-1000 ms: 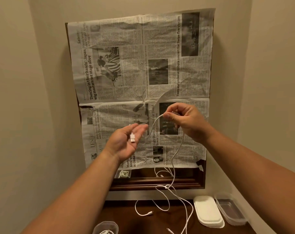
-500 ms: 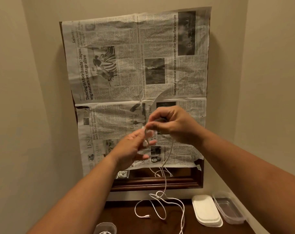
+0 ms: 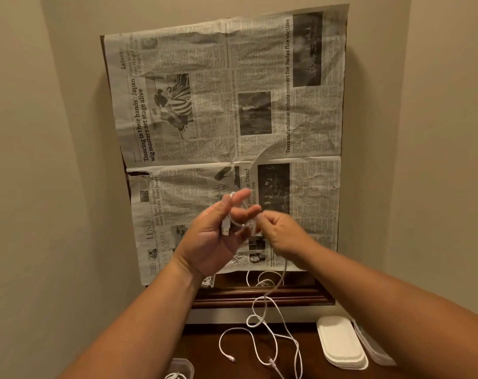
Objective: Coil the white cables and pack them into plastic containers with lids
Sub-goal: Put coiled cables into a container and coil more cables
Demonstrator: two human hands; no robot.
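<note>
Gripping the plug (image 3: 226,228) of a white cable (image 3: 264,305), the left hand (image 3: 213,237) stood half-curled. The right hand (image 3: 283,233) pinched the strand.

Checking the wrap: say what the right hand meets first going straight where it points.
Probably the fingers of the left hand, looped with the white cable, close ahead of the right hand; blur leaves depth unsure.

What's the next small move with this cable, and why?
Probably wind one more turn: the right hand, pinching the white cable beside the left hand, should carry it round that hand's fingers. The left hand pins the plug under its thumb with only about one loop on it, and most of the cable trails loose down to the table.
</note>
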